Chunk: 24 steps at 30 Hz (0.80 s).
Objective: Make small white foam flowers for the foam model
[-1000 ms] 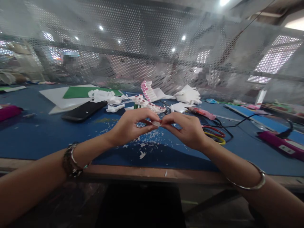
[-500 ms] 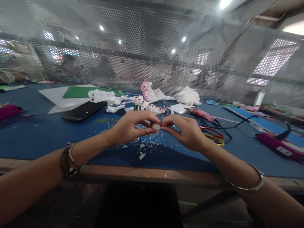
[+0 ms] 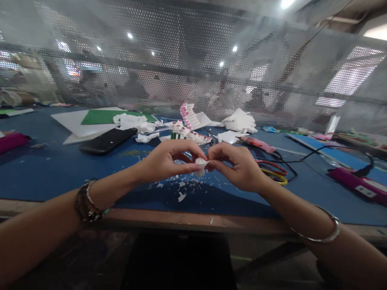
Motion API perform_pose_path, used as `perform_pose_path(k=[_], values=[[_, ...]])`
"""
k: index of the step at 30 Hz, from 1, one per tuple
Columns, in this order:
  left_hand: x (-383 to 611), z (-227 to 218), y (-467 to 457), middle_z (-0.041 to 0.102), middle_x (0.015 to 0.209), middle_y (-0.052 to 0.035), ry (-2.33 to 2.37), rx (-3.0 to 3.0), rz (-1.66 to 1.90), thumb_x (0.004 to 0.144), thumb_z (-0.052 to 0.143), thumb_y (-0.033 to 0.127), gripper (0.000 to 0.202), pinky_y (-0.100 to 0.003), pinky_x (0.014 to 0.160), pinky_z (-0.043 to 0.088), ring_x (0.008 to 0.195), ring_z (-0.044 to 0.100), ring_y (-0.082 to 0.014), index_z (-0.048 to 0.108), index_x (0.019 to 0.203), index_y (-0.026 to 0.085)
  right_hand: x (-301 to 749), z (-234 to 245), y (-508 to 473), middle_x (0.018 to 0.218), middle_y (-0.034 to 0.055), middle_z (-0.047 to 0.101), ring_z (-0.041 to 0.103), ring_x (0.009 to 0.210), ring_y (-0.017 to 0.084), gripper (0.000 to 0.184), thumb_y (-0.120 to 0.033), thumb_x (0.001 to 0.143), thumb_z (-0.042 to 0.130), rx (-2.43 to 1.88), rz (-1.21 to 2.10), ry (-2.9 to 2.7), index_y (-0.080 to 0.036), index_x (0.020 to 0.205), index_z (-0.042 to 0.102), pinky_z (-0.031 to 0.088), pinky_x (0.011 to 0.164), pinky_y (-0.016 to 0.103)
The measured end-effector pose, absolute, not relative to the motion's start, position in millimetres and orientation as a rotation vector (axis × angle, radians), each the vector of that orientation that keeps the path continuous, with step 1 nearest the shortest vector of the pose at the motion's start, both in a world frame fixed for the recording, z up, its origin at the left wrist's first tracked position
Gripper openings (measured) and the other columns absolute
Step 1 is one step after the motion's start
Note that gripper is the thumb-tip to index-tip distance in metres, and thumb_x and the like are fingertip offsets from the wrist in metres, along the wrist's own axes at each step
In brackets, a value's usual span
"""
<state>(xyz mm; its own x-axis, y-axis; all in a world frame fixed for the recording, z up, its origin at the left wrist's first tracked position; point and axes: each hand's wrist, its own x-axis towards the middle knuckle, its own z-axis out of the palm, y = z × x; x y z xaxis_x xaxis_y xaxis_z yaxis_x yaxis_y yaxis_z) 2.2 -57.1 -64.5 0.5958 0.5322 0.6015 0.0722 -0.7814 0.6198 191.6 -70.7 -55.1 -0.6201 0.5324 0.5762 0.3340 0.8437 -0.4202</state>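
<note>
Between my two hands is a small white rolled piece [image 3: 200,166], like a paper flower bud, held above the blue table. My left hand [image 3: 172,159] pinches its left side between thumb and fingers. On the other side my right hand [image 3: 234,163] pinches a thin edge of the same piece. Just beyond my fingers stand white and dark-pink flower-like pieces [image 3: 193,135] in a row, some on green stems. Behind them a white strip with pink edging [image 3: 189,116] leans up. White paper scraps [image 3: 181,196] are scattered on the table below my hands.
A black phone [image 3: 107,141] lies at left, near green sheet [image 3: 99,117] and crumpled white paper [image 3: 133,121]. White sheets [image 3: 240,121] are stacked at the back. To the right are a pink soldering-iron-like tool [image 3: 258,144], scissors with red and yellow handles [image 3: 275,172] and a purple case [image 3: 359,183].
The white piece has turned more upright and shows more of its side below my fingers. My right fingers have curled and shifted slightly along its edge.
</note>
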Motion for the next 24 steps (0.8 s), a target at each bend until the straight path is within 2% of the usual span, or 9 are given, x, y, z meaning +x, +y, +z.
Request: perform_pose_path(k=[6, 11, 17, 20, 24], values=[[2.8, -68.0, -56.6, 0.062, 0.078, -0.0045, 0.467, 2.122, 1.122, 0.072, 0.059, 0.020, 0.009, -0.021, 0.059, 0.052, 0.069, 0.061, -0.0120, 0.058, 0.079, 0.014, 187.5, -54.8, -71.0, 0.063, -0.0008, 0.058, 0.055, 0.056, 0.005, 0.013, -0.026, 0.079, 0.048, -0.616, 0.808, -2.135, -0.016, 0.073, 0.045, 0.045, 0.053, 0.016], [4.2, -68.7, -55.6, 0.062, 0.076, -0.0039, 0.420, 2.107, 1.144, 0.072, 0.059, 0.019, 0.010, -0.021, 0.062, 0.052, 0.068, 0.061, -0.0113, 0.057, 0.080, 0.014, 186.9, -56.3, -68.5, 0.062, -0.0019, 0.058, 0.054, 0.055, 0.003, 0.010, -0.022, 0.078, 0.050, -0.630, 0.864, -2.091, -0.015, 0.072, 0.046, 0.045, 0.054, 0.015], [7.2, -69.6, -56.0, 0.060, 0.066, 0.0013, 0.438, 1.891, 1.180, 0.067, 0.065, 0.020, 0.017, -0.017, 0.052, 0.049, 0.060, 0.060, -0.0090, 0.055, 0.079, 0.015, 182.2, -56.8, -65.4, 0.058, -0.0031, 0.058, 0.055, 0.051, 0.004, 0.013, -0.026, 0.077, 0.053, -0.595, 1.082, -1.973, -0.015, 0.071, 0.048, 0.046, 0.050, 0.016], [7.9, -71.4, -54.5, 0.061, 0.064, 0.0000, 0.445, 1.850, 1.153, 0.065, 0.067, 0.025, 0.017, -0.019, 0.052, 0.049, 0.059, 0.060, -0.0103, 0.057, 0.072, 0.014, 180.7, -56.1, -64.5, 0.056, -0.0032, 0.058, 0.054, 0.050, 0.004, 0.020, -0.031, 0.073, 0.057, -0.610, 1.157, -1.967, -0.014, 0.069, 0.049, 0.046, 0.049, 0.017], [7.1, -72.7, -50.7, 0.063, 0.071, -0.0027, 0.448, 1.915, 1.174, 0.067, 0.065, 0.029, 0.017, -0.021, 0.056, 0.051, 0.065, 0.060, -0.0119, 0.062, 0.077, 0.016, 180.5, -57.5, -64.5, 0.057, -0.0030, 0.058, 0.054, 0.050, 0.004, 0.020, -0.032, 0.072, 0.058, -0.634, 1.129, -1.963, -0.014, 0.070, 0.049, 0.046, 0.050, 0.017]])
